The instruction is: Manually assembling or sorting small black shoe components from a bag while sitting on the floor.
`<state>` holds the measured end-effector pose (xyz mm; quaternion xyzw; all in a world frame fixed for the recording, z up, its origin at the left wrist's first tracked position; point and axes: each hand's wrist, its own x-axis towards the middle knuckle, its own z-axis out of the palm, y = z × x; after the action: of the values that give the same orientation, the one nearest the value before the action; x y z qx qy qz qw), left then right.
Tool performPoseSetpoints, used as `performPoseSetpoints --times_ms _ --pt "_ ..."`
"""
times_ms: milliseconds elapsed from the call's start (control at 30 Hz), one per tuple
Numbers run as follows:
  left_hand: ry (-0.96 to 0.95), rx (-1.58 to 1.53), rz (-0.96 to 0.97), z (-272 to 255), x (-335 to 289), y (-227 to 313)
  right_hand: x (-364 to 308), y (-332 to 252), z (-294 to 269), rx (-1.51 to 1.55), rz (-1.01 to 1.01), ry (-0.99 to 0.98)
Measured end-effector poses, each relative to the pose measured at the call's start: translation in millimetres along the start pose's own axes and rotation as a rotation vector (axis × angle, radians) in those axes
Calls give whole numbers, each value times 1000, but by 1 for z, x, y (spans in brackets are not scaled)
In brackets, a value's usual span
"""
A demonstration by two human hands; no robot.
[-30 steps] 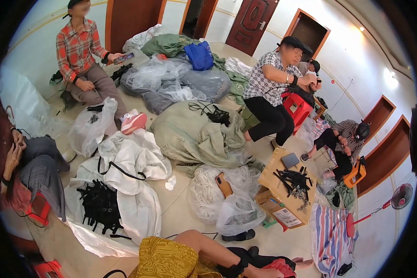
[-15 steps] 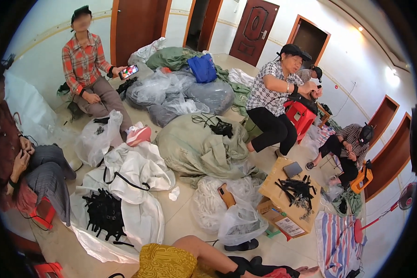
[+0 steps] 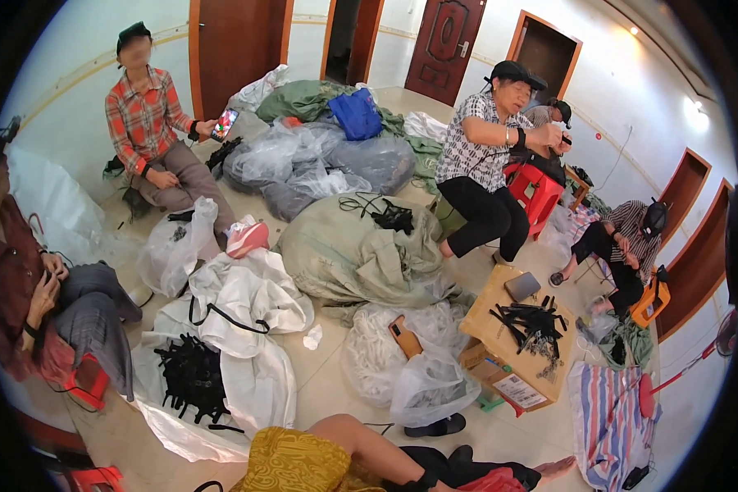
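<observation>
Neither my left hand nor my right hand shows. At the lower edge is a bent bare arm with a yellow patterned sleeve [image 3: 291,461] and a black wristband; whose arm it is I cannot tell, and its hand is cut off. Beside it lie black-clothed legs, a bare foot [image 3: 556,466] and some red cloth [image 3: 504,478]. Just beyond, a pile of black straps [image 3: 193,377] rests on a white sheet [image 3: 262,369]. A clear plastic bag [image 3: 369,353] of white material has an orange-brown phone [image 3: 405,338] on it.
A cardboard box [image 3: 504,381] carries black strips and small metal pieces. Large sacks [image 3: 344,254] fill the middle floor. Seated co-workers surround them; one in a plaid shirt [image 3: 143,115] holds a phone [image 3: 224,125]. A striped sheet [image 3: 603,410] and red fan [image 3: 648,394] stand right.
The whole view has shifted slightly. More of the bare foot shows at the lower edge. The phone held by the person in plaid is tilted more upright.
</observation>
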<state>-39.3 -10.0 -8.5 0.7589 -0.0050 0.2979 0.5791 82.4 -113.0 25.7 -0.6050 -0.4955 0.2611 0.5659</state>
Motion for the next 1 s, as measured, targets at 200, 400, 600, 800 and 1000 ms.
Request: performPoseSetpoints --times_ms 200,400,600,800,1000 --pt "-22 136 -59 0 3 -4 4 -6 10 -84 70 -3" --pt "-28 257 -115 8 6 -7 2 -9 6 96 211 65" --pt "-59 349 -147 12 7 -6 -4 -13 4 101 213 111" --pt "-73 400 -42 6 2 0 -3 -15 -3 -19 169 92" --pt "-56 296 -22 14 5 -8 -2 -13 3 -108 117 68"
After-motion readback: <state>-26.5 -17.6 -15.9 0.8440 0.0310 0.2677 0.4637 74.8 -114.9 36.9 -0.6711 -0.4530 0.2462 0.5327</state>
